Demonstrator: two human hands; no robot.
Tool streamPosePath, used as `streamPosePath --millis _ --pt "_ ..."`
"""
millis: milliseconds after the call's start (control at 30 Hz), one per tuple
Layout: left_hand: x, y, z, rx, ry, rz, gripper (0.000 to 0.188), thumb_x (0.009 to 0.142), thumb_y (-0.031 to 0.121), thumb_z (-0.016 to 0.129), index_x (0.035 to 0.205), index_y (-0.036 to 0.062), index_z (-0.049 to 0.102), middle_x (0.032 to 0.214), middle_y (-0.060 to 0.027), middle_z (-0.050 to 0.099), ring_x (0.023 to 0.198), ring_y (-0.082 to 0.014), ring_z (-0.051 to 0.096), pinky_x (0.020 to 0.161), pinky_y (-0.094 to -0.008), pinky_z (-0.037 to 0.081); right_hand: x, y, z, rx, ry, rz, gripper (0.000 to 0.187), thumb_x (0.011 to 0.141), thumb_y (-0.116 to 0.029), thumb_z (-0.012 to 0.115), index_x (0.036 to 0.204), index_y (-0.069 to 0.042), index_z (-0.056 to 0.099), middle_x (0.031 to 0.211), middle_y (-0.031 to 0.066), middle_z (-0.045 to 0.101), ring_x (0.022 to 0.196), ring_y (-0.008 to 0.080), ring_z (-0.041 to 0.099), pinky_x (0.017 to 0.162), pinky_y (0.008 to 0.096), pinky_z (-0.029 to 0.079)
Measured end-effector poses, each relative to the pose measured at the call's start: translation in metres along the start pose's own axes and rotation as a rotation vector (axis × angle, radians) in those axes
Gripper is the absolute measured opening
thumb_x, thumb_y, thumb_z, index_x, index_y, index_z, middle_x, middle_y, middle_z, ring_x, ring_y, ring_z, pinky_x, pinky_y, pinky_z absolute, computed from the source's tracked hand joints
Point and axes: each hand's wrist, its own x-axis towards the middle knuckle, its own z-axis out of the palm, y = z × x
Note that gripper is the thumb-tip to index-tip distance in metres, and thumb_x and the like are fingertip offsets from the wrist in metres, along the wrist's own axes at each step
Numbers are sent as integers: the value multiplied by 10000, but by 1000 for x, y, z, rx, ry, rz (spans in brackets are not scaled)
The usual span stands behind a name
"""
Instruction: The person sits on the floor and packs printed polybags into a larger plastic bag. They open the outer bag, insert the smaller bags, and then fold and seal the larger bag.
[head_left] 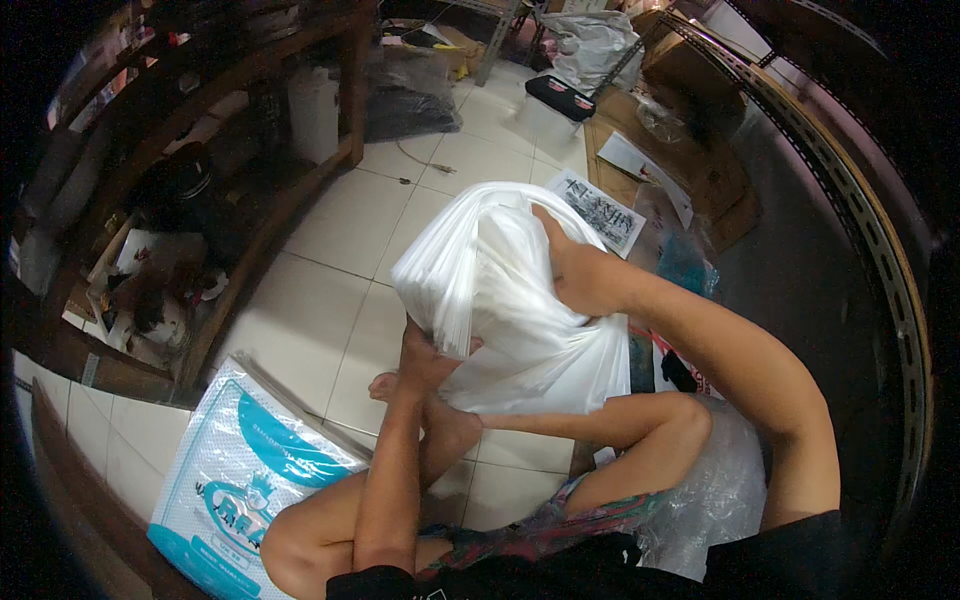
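- Right now, stack of white plastic bags [500, 290] held up over tiled floor [330, 300].
- R hand [580, 275] grips stack's top, fingers clamped.
- L hand [425, 355] under stack, fingers hidden, can't tell.
- Blue-white sack [240, 480] lies left below stack.

At frame centre, both hands grip a thick stack of white translucent plastic bags [500, 290]: the right hand [580, 275] on top, the left hand [425, 350] beneath. A blue-and-white woven sack [235, 475] lies lower left on the white tiled floor [330, 240].

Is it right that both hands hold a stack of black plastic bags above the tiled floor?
Not quite: the bags are white, not black. The head view shows the left hand and right hand holding that stack above the tiled floor.
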Motion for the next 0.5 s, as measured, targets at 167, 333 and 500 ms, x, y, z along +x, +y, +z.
streamPosePath --millis 167,333,500 --pt "-2 -7 -10 13 -2 8 663 605 237 838 1120 -6 497 1043 -143 580 940 -265 586 825 -359 466 -15 -9 -12 -187 -40 35 878 766 -33 516 1431 -81 -56 977 331 580 931 392 594 851 402 436" --pt "-1 2 2 64 -27 -99 686 608 222 835 1139 -9 468 1016 -125 600 928 -230 593 816 -339 471 -5 26 17 -18 61 -67 844 798 -57 470 1421 -69 -99 934 328 588 887 398 604 823 401 450" --pt "3 8 -4 -59 -60 -148 744 620 288 819 1184 -9 435 1086 -130 567 991 -238 558 865 -348 444 -9 11 7 -138 71 -15 804 834 -95 425 1398 -27 -145 876 341 586 821 430 610 776 435 473"
